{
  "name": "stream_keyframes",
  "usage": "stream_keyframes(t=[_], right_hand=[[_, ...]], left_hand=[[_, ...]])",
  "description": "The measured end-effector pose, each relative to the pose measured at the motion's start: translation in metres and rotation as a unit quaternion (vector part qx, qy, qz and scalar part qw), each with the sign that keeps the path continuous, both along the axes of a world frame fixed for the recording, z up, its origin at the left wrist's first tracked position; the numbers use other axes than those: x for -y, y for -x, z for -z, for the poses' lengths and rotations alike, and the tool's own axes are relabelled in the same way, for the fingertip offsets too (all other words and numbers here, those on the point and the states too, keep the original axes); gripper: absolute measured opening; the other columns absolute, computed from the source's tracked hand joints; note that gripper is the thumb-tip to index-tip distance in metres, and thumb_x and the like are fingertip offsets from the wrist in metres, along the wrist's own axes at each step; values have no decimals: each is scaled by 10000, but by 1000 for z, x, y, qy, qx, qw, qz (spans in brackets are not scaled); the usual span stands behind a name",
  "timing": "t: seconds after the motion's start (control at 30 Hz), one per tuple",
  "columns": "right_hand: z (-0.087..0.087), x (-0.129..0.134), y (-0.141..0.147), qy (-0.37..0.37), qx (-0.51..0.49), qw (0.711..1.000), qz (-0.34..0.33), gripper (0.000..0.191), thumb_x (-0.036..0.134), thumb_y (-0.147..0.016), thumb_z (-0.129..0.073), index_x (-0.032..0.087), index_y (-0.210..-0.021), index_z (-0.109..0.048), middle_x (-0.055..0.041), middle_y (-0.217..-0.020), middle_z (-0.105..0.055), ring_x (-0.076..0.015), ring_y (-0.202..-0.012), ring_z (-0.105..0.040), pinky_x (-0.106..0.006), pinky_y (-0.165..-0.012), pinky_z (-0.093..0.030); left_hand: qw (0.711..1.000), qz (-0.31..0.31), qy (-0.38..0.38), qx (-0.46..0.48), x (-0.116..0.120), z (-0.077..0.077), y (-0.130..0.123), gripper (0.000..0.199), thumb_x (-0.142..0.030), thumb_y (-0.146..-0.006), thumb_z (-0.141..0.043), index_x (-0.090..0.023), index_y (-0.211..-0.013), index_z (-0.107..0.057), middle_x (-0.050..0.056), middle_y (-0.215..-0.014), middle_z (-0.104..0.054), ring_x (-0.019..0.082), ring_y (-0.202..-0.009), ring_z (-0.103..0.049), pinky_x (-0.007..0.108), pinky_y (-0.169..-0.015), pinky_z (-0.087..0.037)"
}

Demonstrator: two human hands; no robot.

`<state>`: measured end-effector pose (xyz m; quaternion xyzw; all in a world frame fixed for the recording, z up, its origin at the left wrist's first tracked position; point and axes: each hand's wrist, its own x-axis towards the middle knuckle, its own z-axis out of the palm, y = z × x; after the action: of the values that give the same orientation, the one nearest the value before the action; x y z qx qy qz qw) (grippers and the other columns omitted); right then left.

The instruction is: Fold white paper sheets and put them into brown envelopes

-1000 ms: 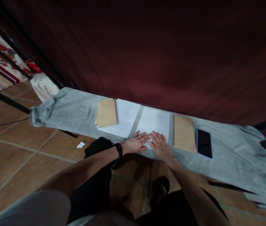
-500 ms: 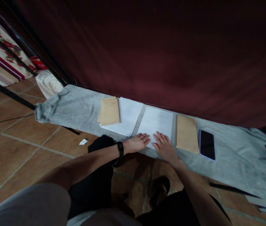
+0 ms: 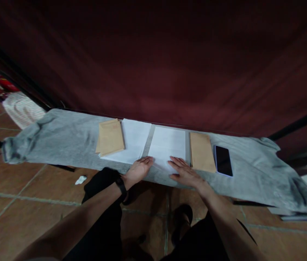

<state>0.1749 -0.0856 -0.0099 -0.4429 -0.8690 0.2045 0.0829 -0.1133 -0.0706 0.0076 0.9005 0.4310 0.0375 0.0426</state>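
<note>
A white sheet of paper [image 3: 167, 143] lies on the grey cloth in front of me, with a crease across it. My left hand [image 3: 139, 169] touches its near left corner, fingers stretched out. On its near right part rests my right hand [image 3: 184, 172], flat with the fingers apart. To the left, several brown envelopes [image 3: 111, 137] lie partly over more white paper [image 3: 135, 136]. On the right are more brown envelopes [image 3: 202, 151], stacked, and beyond them a phone [image 3: 223, 160] with a dark screen.
The grey cloth [image 3: 69, 141] covers a long narrow bench against a dark red curtain [image 3: 153, 72]. A crumpled white scrap [image 3: 81, 179] lies on the tiled floor [image 3: 33, 217]. Dark poles [image 3: 300, 123] stand at both ends.
The view has turned, so the bench looks more level. My hands have moved apart on the paper, the left one to its left edge.
</note>
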Motion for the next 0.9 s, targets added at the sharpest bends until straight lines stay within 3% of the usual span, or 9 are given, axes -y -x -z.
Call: stream_keyframes(t=[0.13,0.2,0.3,0.37,0.43,0.53,0.63,0.73,0.9], right_hand=[[-9,-3,-7,36,-39,999,-3,639,188,-856,-554,255,-1487,-474,-59,-1592,-403,-203,-1475,-347,-440,-1235,-235],[-12,-5,-11,61,-85,994,16,553,164,-860,-518,244,-1405,-578,-60,-1482,-552,-209,-1383,-478,-420,-1182,-331],[-16,-8,-19,123,-169,974,86,333,292,-925,-484,203,-1098,-754,-53,-1037,-771,-225,-965,-691,-351,-868,-532],[-17,-9,-23,163,-215,952,147,357,443,-912,-529,181,-845,-762,-12,-707,-716,-189,-674,-639,-284,-631,-490],[-17,-10,-24,191,-259,926,200,412,544,-853,-593,175,-718,-719,18,-574,-617,-151,-566,-548,-254,-541,-407],[-15,-12,-21,230,-315,890,238,452,608,-804,-614,170,-740,-707,22,-601,-603,-133,-576,-516,-247,-546,-384],[-11,-14,-15,239,-326,875,267,471,620,-808,-575,167,-795,-707,10,-637,-614,-138,-596,-518,-252,-565,-397],[-8,-15,-15,236,-323,874,276,423,575,-827,-558,182,-853,-709,1,-676,-634,-149,-626,-535,-253,-579,-413],[-8,-13,-24,267,-342,879,199,290,455,-797,-644,184,-882,-704,-2,-803,-686,-163,-735,-589,-258,-658,-460]], left_hand=[[998,-33,14,57,3,-1,13,420,-80,-940,-437,-202,-1312,-589,96,-1292,-685,200,-1159,-662,333,-991,-510],[993,-51,36,101,7,-2,20,321,-175,-985,-429,-223,-1225,-637,71,-1195,-726,201,-1081,-690,323,-944,-526],[972,-109,71,197,9,-2,29,294,-335,-1009,-418,-226,-1065,-685,48,-1016,-754,205,-943,-707,310,-866,-535],[946,-146,101,271,8,-2,32,317,-401,-990,-432,-215,-978,-688,35,-928,-742,202,-873,-690,296,-809,-531],[915,-172,146,335,5,-1,33,314,-446,-945,-484,-201,-923,-679,23,-855,-717,194,-809,-660,282,-744,-520],[878,-188,216,385,-2,4,30,296,-456,-861,-571,-182,-920,-669,13,-796,-685,184,-739,-618,273,-677,-497],[859,-198,238,407,-9,6,26,259,-434,-831,-576,-184,-846,-643,3,-742,-647,179,-729,-592,272,-670,-481],[860,-208,210,416,-12,3,21,234,-424,-835,-556,-200,-780,-593,-10,-715,-601,174,-744,-567,267,-682,-462],[875,-223,140,406,-5,-8,19,280,-433,-863,-517,-220,-690,-463,-47,-661,-463,136,-672,-473,240,-634,-380]])
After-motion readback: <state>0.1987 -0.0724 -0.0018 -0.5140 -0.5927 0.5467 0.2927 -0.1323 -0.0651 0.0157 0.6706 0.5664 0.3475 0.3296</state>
